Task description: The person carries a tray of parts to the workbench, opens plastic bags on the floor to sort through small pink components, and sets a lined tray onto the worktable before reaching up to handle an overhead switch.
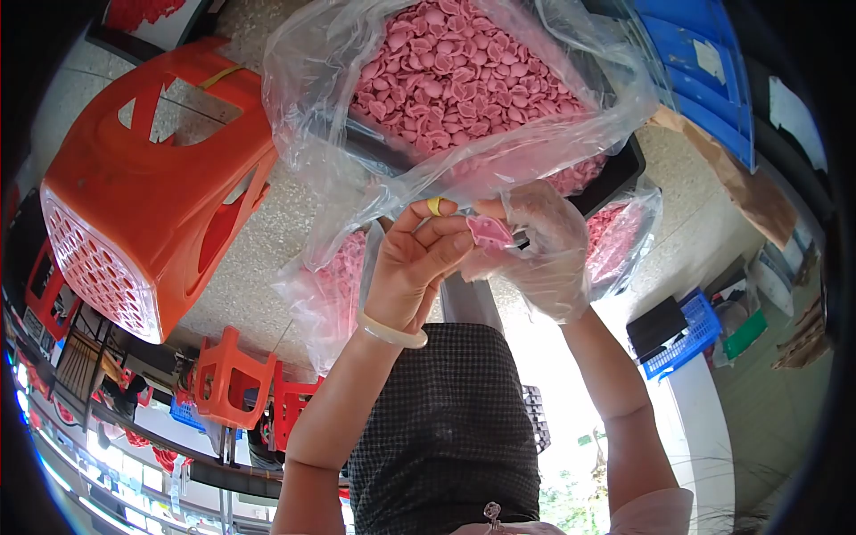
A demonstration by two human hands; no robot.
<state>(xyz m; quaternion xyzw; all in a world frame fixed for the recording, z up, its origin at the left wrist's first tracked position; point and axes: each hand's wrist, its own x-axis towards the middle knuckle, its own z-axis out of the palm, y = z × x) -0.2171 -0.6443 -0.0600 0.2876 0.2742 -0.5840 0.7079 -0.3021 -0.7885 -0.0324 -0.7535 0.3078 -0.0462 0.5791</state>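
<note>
- Here's the left hand, raised at the centre, wrist up, thumb and fingertips pinched together, its grip clamped on the near edge of a small pink piece.
- In from the other side comes the right hand, in a clear plastic glove, curled round towards that same piece; a finger reaches over the top, but the film blurs things and I cannot tell whether this grip is closed on it.
- A small dark bit shows beside the gloved fingers, too hidden to identify.
- Both forearms angle inward, elbows low and wide; a pale bangle rings the left wrist, and a yellow band circles a left finger.
- So the pink piece sits between the two hands, above a dark checked cloth on the lap.
- Just beyond, a clear plastic bag spreads wide, heaped with pink pieces, its loose film folding over a dark tray close to the fingertips.
- More bagged pink pieces lie either side; a big orange stool crowds the left, a blue basket stands off right.
</note>
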